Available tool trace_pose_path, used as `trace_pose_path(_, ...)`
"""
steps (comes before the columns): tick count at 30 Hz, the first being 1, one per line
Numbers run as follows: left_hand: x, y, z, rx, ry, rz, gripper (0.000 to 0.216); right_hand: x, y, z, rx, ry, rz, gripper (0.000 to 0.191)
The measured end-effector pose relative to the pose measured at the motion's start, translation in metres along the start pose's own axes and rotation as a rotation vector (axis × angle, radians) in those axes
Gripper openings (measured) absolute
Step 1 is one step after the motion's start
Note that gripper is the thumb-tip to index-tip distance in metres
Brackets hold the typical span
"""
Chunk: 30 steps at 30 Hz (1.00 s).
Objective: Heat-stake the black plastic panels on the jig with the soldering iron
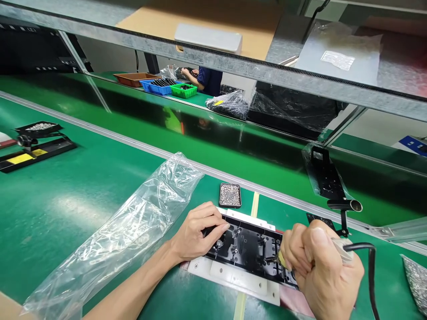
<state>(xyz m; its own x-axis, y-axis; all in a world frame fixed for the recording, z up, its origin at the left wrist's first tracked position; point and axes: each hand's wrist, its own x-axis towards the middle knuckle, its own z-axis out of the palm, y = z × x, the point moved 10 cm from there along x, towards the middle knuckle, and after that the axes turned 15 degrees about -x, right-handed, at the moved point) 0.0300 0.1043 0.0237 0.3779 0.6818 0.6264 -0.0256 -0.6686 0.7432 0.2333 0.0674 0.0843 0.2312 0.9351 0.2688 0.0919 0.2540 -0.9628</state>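
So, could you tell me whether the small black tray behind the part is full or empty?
Full: the small black tray is covered edge to edge with silvery screws, beyond the black part.

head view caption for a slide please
Left hand presses a black panel in a white frame; right hand holds a corded tool to it, screw tray behind.

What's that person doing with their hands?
A person's left hand presses on a black plastic part lying on a white plate on the green table. Their right hand grips a corded tool, its tip at the part. A small tray of tiny metal pieces sits just behind.
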Motion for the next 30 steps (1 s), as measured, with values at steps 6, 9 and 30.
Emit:
trace_pose_path(6,-0.0003,0.0012,-0.0003,-0.001,0.000,0.003,0.011,-0.0004,-0.0015,0.0015,0.006,-0.012,-0.002,0.049)
trace_pose_path(9,-0.0011,0.0006,-0.0003,-0.001,-0.003,-0.002,0.012,-0.0004,-0.0022,0.0017,0.001,-0.012,-0.009,0.048)
trace_pose_path(30,0.0005,0.0014,-0.0005,0.014,0.006,0.011,0.011,-0.0003,-0.0049,0.0030,0.014,-0.020,-0.016,0.049)
